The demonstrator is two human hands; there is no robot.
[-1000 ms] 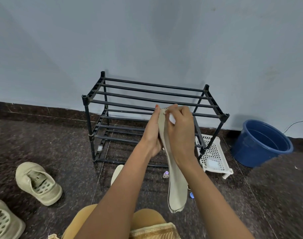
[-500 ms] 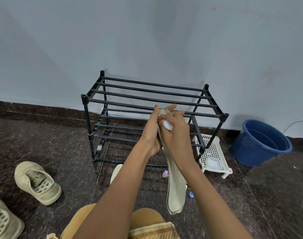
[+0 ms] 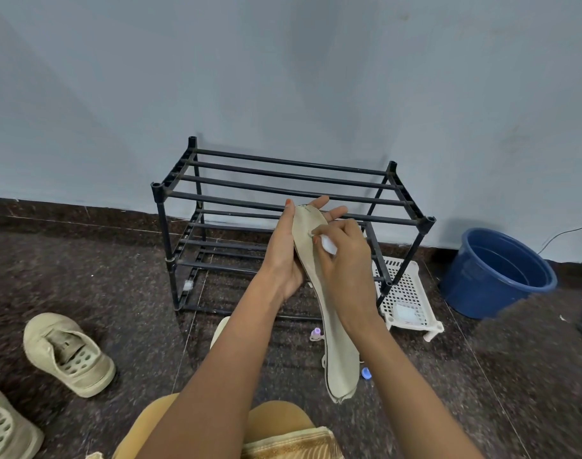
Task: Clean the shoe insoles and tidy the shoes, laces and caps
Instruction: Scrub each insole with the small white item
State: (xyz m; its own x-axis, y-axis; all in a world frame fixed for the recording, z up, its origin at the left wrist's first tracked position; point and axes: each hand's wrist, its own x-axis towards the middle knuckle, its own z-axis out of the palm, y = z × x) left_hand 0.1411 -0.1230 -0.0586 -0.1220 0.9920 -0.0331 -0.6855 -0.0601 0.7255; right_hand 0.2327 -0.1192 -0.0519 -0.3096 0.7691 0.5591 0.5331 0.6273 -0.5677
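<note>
From the head view, both forearms reach forward from the bottom edge and meet in front of the black shoe rack (image 3: 283, 175). The left hand (image 3: 288, 256) stands palm-in behind the upper part of the beige insole (image 3: 339, 359). Its fingers (image 3: 320, 202) are straight and spread behind the toe end, and its thumb lies straight up the insole's left edge, so the hand props the insole rather than wrapping it. The right hand (image 3: 347, 263) is curled round a small white piece (image 3: 328, 245) and presses it against the insole's facing side, near the top. The insole is held clear of the floor, nearly upright. Its toe end is level with the rack's front top rail and its heel end hangs above the person's knees.

To the left, two pale shoes (image 3: 67, 354) lie on the dark speckled floor (image 3: 101, 276), well apart from the hands, with bare floor between them and the rack. A pink cap (image 3: 316, 333) and a blue cap (image 3: 366, 373) lie on the floor just beside the hanging insole. To the right, a white perforated tray (image 3: 412, 293) touches the rack's leg, and a blue tub (image 3: 496, 276) stands near the wall.
</note>
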